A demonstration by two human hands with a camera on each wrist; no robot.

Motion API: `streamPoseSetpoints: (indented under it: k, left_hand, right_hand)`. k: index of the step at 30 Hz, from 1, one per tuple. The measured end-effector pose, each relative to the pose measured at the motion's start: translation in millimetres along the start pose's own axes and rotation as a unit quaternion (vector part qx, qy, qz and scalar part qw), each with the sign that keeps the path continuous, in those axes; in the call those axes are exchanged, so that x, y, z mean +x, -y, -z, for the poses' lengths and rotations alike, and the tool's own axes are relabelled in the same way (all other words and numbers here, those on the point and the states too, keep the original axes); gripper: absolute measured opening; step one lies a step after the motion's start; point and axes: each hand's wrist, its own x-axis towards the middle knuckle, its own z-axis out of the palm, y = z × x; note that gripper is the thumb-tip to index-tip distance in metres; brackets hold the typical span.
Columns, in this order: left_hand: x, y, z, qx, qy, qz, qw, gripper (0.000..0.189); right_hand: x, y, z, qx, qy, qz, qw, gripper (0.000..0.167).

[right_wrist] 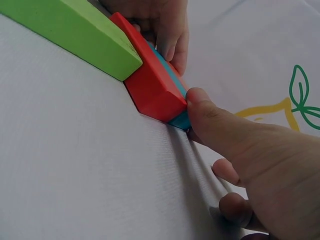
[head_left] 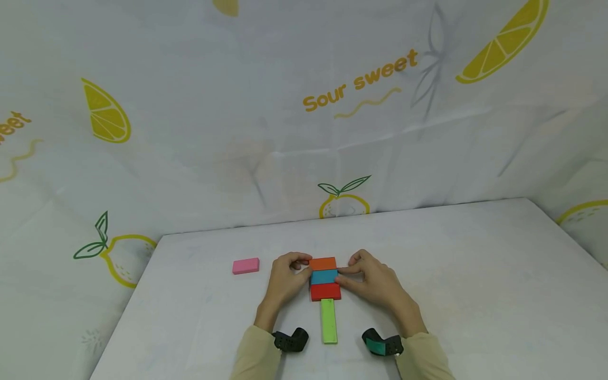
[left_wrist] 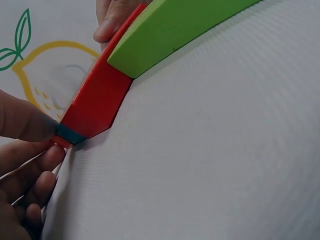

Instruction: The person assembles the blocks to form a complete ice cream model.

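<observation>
In the head view an orange block, a blue block and a red block lie side by side in a row on the table. A long green block meets the red one's near side, forming a stem. My left hand holds the orange block's left end, its thumb beside the blue block. At the right end, my right hand touches the blue block with its thumb tip, index fingertip close to the orange one. From the right wrist, the thumb presses the blue end; the other fingers are partly hidden.
A pink block lies apart, left of my left hand. The white cloth-covered table runs back to a lemon-patterned cloth wall. Dark wrist cameras, left and right, flank the green block.
</observation>
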Motion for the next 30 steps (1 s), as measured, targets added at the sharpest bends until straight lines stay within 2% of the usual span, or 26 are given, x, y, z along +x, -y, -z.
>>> streamPoseSetpoints:
  k: [6, 11, 18, 30]
  left_hand:
    - [-0.5, 1.5, 1.9, 0.0, 0.007, -0.011, 0.9999, 0.022]
    - [-2.4, 2.8, 10.2, 0.001, 0.012, -0.027, 0.9996, 0.026]
    - [-0.7, 8.1, 39.1, 0.024, 0.002, -0.045, 0.9987, 0.029]
    - [-3.3, 33.9, 79.6, 0.055, -0.024, -0.082, 0.9948, 0.034]
  right_hand:
    - [0.6, -0.4, 0.1, 0.0, -0.001, 0.003, 1.0, 0.034]
    - [0.8, -0.3, 0.2, 0.002, -0.002, -0.001, 1.0, 0.035]
    - [0.2, 0.6, 1.4, 0.007, 0.001, -0.004, 1.0, 0.034]
    - [0.2, 0.2, 0.8, 0.014, 0.003, -0.006, 0.9999, 0.034]
